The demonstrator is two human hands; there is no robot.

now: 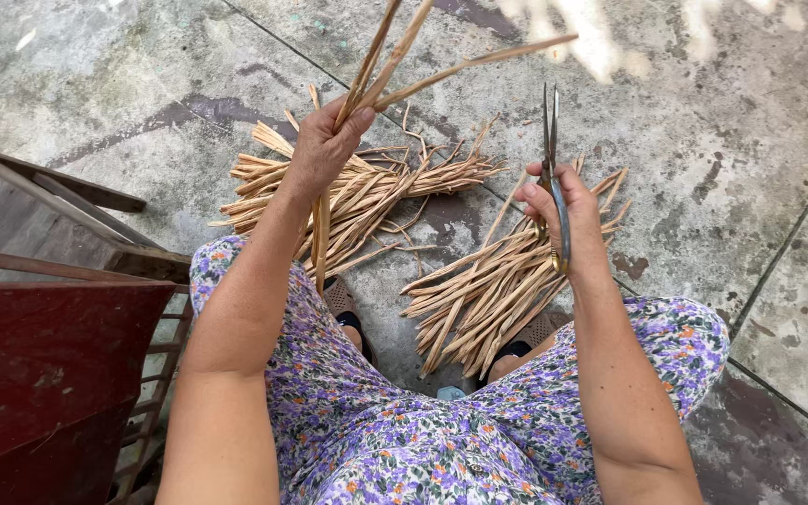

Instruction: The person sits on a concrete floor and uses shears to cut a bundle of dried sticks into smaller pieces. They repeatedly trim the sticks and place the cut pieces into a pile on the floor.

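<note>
My left fingers (pixel 322 140) clench a few cane strips (pixel 395 65), my right fingers (pixel 568 210) grip closed scissors (pixel 552 150) (blades up) above the floor piles (pixel 479 290).

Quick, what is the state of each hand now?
Left hand: closed on a few long dry strips.
Right hand: closed on scissors, blades shut, pointing up.

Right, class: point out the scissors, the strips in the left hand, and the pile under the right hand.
scissors (pixel 551 140), head view, on the shut blades.
strips (pixel 395 58), head view, on a strip above the left hand.
pile (pixel 479 299), head view, mid-pile.
</note>
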